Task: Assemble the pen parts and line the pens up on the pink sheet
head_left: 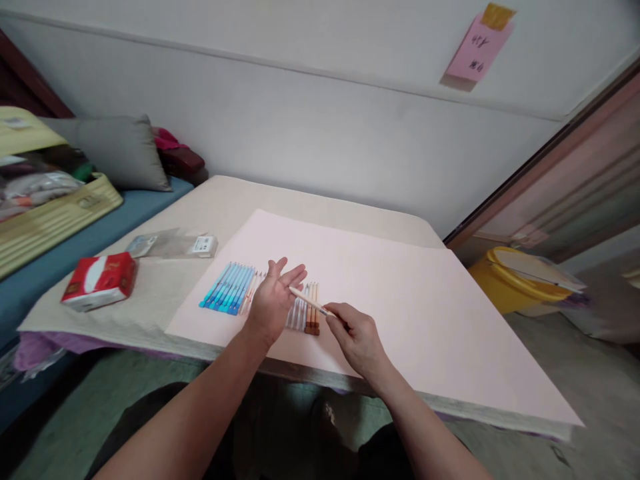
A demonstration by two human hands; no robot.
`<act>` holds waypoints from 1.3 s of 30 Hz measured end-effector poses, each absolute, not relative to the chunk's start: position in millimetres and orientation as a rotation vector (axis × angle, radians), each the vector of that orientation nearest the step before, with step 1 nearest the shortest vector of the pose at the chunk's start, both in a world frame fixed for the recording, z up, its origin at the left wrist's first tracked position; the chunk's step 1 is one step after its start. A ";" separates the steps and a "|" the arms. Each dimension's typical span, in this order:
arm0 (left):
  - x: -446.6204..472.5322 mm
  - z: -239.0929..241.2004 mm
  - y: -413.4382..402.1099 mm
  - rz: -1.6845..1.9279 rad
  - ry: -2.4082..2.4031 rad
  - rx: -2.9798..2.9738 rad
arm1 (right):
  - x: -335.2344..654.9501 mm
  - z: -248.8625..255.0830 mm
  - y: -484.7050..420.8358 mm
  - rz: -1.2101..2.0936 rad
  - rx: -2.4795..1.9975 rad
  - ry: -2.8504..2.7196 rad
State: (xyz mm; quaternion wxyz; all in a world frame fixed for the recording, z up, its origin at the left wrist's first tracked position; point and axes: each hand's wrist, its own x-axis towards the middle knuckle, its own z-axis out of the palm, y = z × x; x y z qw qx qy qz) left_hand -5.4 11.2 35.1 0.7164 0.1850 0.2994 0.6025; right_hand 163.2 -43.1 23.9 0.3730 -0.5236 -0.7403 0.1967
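My right hand (356,337) grips the end of a slim cream-coloured pen (307,299) between thumb and fingers. The pen slants up to the left, its far end against or just in front of my left hand (271,299); whether it touches the skin I cannot tell. That left hand is open, palm turned toward the pen and fingers spread. Beneath both hands is a row of pens on a pale pink sheet (425,320): blue pens (229,287) at the left and brown-ended pens (313,308) at the right. My left hand hides the middle of the row.
A red tissue pack (100,280) and a clear plastic wrapper (173,245) lie on the table's left side. Further left, a yellow basket (60,210) and a grey cushion (113,152) rest on a blue seat. A yellow bucket (505,283) stands right of the table.
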 end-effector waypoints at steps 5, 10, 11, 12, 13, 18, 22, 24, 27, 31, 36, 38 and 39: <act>-5.7 34.4 11.1 1.333 0.661 0.421 | 163.7 22.8 -43.0 0.511 -1.338 -1.885; -5.5 35.0 10.5 1.327 0.662 0.427 | 163.8 23.0 -43.2 0.518 -1.347 -1.888; -5.4 35.1 10.5 1.327 0.663 0.427 | 163.8 22.9 -43.3 0.520 -1.345 -1.885; -5.4 35.0 10.4 1.327 0.663 0.428 | 163.8 22.7 -43.3 0.521 -1.343 -1.883; -5.4 34.9 10.4 1.327 0.663 0.430 | 163.9 22.3 -43.3 0.521 -1.341 -1.882; -5.1 33.8 10.1 1.322 0.669 0.447 | 164.5 20.9 -43.2 0.507 -1.337 -1.883; -4.6 33.8 9.5 1.324 0.671 0.461 | 164.6 20.8 -42.8 0.500 -1.333 -1.885; -4.6 34.0 9.4 1.329 0.672 0.465 | 164.4 21.0 -42.4 0.495 -1.334 -1.884; -5.1 34.3 9.7 1.334 0.676 0.469 | 164.2 21.1 -42.0 0.491 -1.334 -1.885; -5.4 34.0 10.2 1.335 0.674 0.468 | 164.1 21.0 -42.0 0.493 -1.341 -1.885; -5.2 33.0 11.1 1.334 0.680 0.463 | 164.2 21.4 -42.7 0.501 -1.343 -1.883; -5.1 32.8 11.4 1.332 0.684 0.463 | 164.1 21.8 -43.0 0.498 -1.346 -1.885; -5.1 32.7 11.5 1.330 0.684 0.465 | 164.1 21.9 -43.1 0.497 -1.346 -1.886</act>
